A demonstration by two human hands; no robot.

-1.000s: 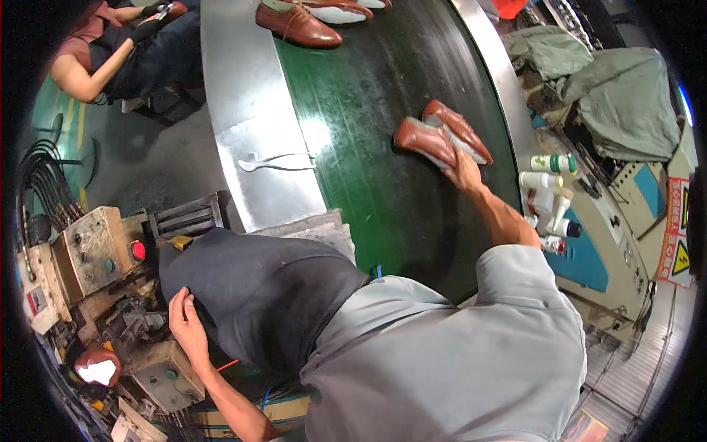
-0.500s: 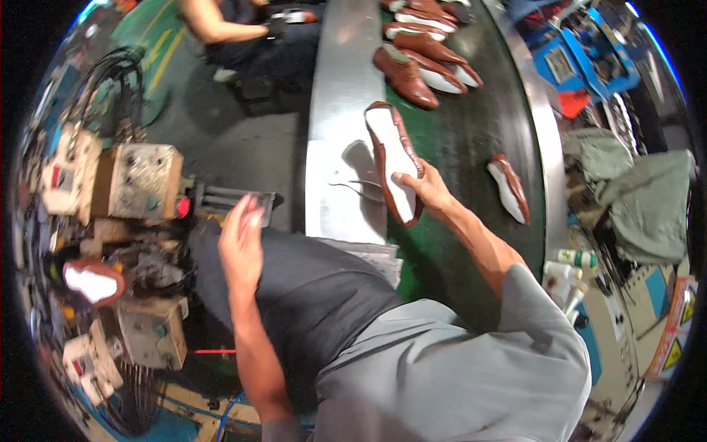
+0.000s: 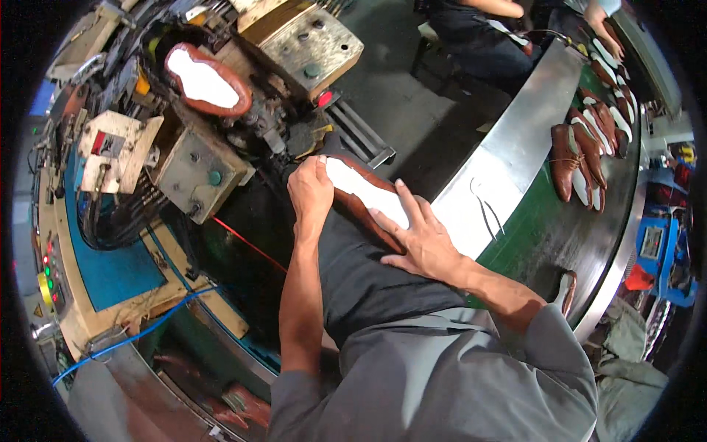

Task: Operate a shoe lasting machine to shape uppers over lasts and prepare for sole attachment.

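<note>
A brown leather shoe (image 3: pixel 366 193) lies sole up across my thighs, its white bottom facing me. My left hand (image 3: pixel 311 190) closes on its far-left end, with the fingertips at the sole's edge. At the nearer end, my right hand (image 3: pixel 427 243) wraps over the shoe, fingers across the white sole and thumb along the side. A second brown shoe (image 3: pixel 208 82), also white sole up, sits in the machine (image 3: pixel 258 121) ahead and to the left of my hands.
Beige control boxes (image 3: pixel 313 48) with knobs and a red button flank the machine. A thin, two-armed metal tool (image 3: pixel 484 210) lies on the steel ledge (image 3: pixel 508 140) to my right. Several brown shoes (image 3: pixel 567 158) rest on the green conveyor (image 3: pixel 526 228). Two people work at the far right.
The shoe has come from above the conveyor ledge to my lap. My left hand, open and free earlier, now grips it too. The view has turned left toward the machine.
</note>
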